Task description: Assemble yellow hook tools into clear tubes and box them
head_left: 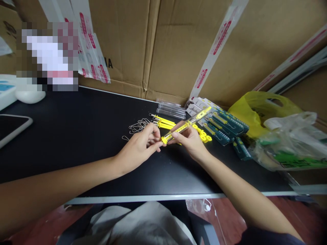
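A clear tube with yellow ends and a yellow scale inside, a spring scale (182, 128), lies slantwise in my right hand (192, 140), its far end pointing up to the right. My right fingers and thumb are closed around its middle. At the lower yellow cap, my left hand (143, 144) has thumb and fingertips pinched together; any small part between them is hidden. Just beyond the hands lie yellow inner rods with springs (163, 121) and a heap of wire hooks (139, 125). Several yellow caps (203, 136) sit behind my right hand.
Clear tubes (170, 109) rest by the cardboard wall (173, 51). Printed boxes (224, 124) are piled at right, beside a yellow bag (252, 105) and a clear plastic bag (293, 143). A phone (12, 126) lies at the left of the black table (76, 136).
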`<action>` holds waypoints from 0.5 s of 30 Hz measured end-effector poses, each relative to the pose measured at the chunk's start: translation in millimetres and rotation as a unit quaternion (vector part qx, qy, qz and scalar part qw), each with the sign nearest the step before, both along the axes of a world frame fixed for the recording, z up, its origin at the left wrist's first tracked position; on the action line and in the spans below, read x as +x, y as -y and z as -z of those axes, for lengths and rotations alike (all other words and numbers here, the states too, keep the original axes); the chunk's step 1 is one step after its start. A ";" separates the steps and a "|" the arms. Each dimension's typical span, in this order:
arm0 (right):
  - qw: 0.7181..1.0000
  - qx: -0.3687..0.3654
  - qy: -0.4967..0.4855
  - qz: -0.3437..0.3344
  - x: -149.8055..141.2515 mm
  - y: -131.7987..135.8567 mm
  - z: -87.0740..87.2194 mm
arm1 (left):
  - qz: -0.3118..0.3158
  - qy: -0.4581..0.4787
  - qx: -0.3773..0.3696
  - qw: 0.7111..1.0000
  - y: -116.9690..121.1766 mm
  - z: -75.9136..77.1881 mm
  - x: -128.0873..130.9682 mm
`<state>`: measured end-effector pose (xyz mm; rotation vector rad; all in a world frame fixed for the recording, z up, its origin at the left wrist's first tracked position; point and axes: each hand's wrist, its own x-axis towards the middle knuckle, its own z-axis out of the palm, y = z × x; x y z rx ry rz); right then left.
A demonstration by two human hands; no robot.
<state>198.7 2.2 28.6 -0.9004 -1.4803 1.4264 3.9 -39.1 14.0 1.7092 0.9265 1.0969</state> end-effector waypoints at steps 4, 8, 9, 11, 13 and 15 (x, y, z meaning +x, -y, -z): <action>1.000 -0.004 0.002 -0.006 -0.3 1.8 1.0 | -0.013 -0.046 0.044 0.998 0.5 -0.7 -2.1; 1.000 -0.007 0.000 -0.013 -1.7 3.4 1.4 | -0.015 -0.070 0.057 0.996 1.5 -3.6 -3.1; 1.000 -0.007 -0.002 -0.016 -1.9 3.7 1.2 | -0.016 -0.077 0.061 0.995 1.7 -4.3 -3.3; 1.000 -0.008 -0.003 -0.021 -2.1 4.2 0.4 | -0.020 -0.092 0.076 0.993 1.7 -4.8 -3.9; 1.000 -0.010 -0.002 -0.020 -2.2 4.7 -0.2 | -0.024 -0.109 0.093 0.989 1.2 -4.0 -4.6; 1.000 -0.014 0.001 -0.019 -2.4 5.2 -0.4 | -0.025 -0.121 0.107 0.987 0.6 -2.2 -5.3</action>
